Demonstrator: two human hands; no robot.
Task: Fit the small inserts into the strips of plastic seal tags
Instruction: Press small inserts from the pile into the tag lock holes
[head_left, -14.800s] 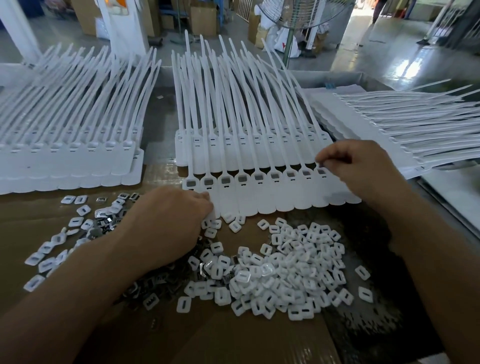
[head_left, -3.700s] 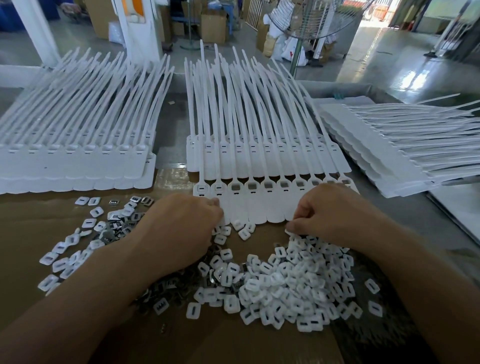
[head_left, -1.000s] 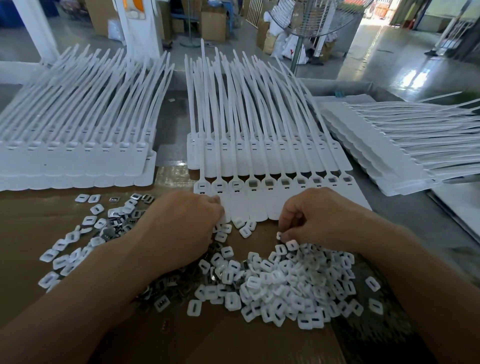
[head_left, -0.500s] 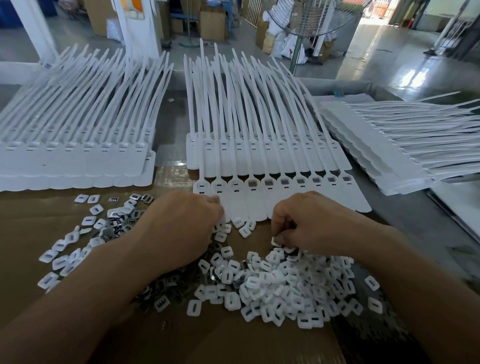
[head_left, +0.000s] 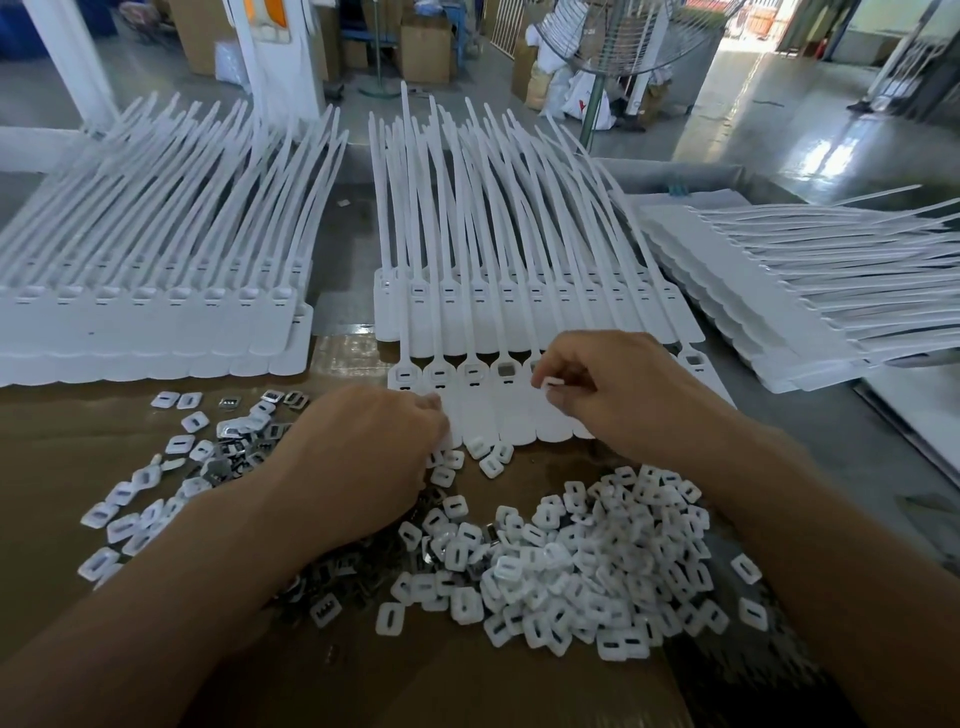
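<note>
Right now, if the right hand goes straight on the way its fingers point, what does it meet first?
Likely the front tag strip, near its grey socket: the right hand, pinching a white insert, points left across it. Height above the strip is unclear.

We pinch one white insert (head_left: 551, 383), a small flat square piece, on edge in our right hand (head_left: 613, 400), just over the working strip (head_left: 488, 415). That strip of white seal tags lies flat on the surface between our hands, its thin tails pointing away from us. Our left hand (head_left: 363, 457) touches its leftmost tags. The sockets nearest the left hand look pale, and one nearer the right hand shows dark grey. A loose pile of inserts (head_left: 597, 561), each slotted, lies beside our right wrist. Scattered inserts (head_left: 135, 514) and shiny metal inserts (head_left: 234, 457) lie left of the left hand. Stacked strips (head_left: 519, 291) lie beyond both hands.
</note>
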